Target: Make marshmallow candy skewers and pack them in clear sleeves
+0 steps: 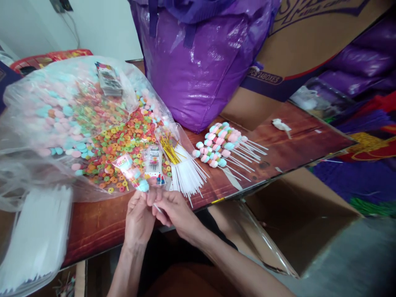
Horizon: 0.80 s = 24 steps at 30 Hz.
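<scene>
While a glossy purple bag [198,70] looms beyond the hands, a crinkly clear sack [93,123] of ring sweets lies just ahead, thin white sticks [185,175] beside it; left hand [139,220] and right hand [175,210] together pinch a cellophane-sleeved skewer [136,175].

I have a single view, head-worn, looking forward and steeply down over the wooden table [293,144]. It is close: the left hand [139,218] and right hand [175,211], pinching a wrapped candy skewer [136,175], sit near centre. The purple bag [201,70] closes the far side; a cardboard box [309,214] lies near right.
</scene>
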Available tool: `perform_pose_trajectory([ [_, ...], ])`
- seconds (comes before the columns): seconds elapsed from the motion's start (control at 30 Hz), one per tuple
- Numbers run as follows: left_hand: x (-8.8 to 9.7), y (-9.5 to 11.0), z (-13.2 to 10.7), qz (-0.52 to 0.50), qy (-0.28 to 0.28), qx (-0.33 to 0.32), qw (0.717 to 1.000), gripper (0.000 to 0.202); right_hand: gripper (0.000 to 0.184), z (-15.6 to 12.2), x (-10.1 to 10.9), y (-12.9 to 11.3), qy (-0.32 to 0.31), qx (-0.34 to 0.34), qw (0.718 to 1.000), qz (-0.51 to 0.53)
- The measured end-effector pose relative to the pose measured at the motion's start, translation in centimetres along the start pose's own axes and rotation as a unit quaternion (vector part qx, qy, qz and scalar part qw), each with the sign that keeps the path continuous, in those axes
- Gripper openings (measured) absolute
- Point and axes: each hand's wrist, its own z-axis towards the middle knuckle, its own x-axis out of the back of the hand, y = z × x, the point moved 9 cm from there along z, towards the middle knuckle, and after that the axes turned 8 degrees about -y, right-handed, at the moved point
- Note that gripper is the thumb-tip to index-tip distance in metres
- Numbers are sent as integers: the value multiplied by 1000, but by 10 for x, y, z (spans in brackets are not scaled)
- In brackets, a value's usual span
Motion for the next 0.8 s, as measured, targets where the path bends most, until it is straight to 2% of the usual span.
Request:
perform_pose_trajectory([
  [0.03,2,5,1,-4,8,-16,1000,30,33,1,6,-14,4,28,992,-122],
  [0.07,4,8,1,-5,22,-29,999,32,34,2,13,-30,19,61,968,-243],
  [0.1,8,10,1,-3,36,-35,999,33,33,4,22,-48,49,92,931,-351],
  [0.17,13,7,2,4,56,-22,998,35,30,12,46,-81,130,124,848,-499],
  [0.23,15,-4,2,8,59,11,998,36,26,28,73,-102,207,82,765,-604],
  [0.3,17,-14,0,6,62,33,997,36,23,51,95,-104,213,-16,694,-687],
  [0.33,18,-18,-1,5,65,41,997,36,22,60,103,-104,207,-45,676,-706],
  [0.47,18,-26,-2,9,67,59,996,36,27,83,109,-98,166,-86,651,-736],
  [0.63,15,-24,1,17,54,66,996,34,29,90,106,-92,128,-112,632,-756],
  [0.8,16,-25,3,11,75,78,994,37,33,82,114,-100,166,-114,623,-756],
])
